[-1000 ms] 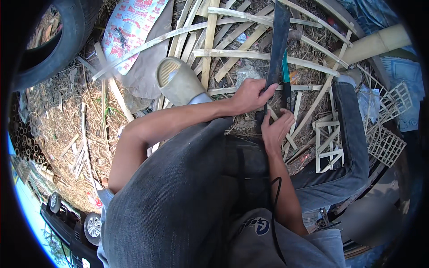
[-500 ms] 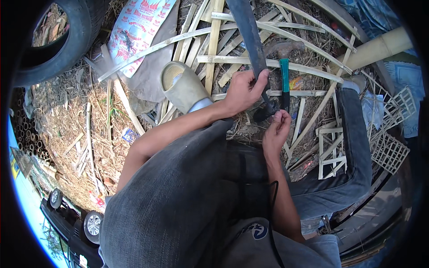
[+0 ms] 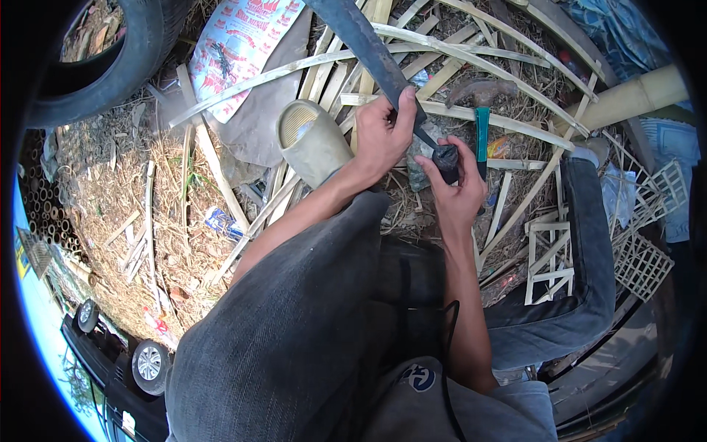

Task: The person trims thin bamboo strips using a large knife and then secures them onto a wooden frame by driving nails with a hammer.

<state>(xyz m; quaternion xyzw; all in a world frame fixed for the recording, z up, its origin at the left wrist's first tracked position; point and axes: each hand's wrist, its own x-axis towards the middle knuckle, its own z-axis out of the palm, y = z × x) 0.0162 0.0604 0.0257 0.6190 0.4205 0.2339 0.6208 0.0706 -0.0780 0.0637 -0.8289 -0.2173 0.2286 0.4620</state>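
Observation:
My left hand (image 3: pixel 384 136) is closed around the base of a long dark machete blade (image 3: pixel 361 50), thumb laid along the metal. The blade slants up and left, away from me. Its narrow tang (image 3: pixel 426 138) points down toward my right hand (image 3: pixel 458 183). Between the thumb and fingers of that hand is a short black wrapped piece (image 3: pixel 445 156) at the tang's end; whether the tang sits inside it I cannot tell. Just right of my right hand lies a hammer (image 3: pixel 482 129) with a green and black handle. A grey stone (image 3: pixel 417 175) shows beneath the hands.
Pale bamboo strips (image 3: pixel 508 121) crisscross the ground ahead. A slipper (image 3: pixel 313 144) is on my left foot. Farther left are a printed sheet (image 3: pixel 239 51) and a tyre (image 3: pixel 143 66). To the right are a bamboo pole (image 3: pixel 641 88), a small strip frame (image 3: pixel 549 258) and a lattice piece (image 3: pixel 642 258).
The blade has tilted further left, and my left hand has shifted slightly left and down. My right hand has moved up, its fingers now spread around the black piece instead of pinching near it.

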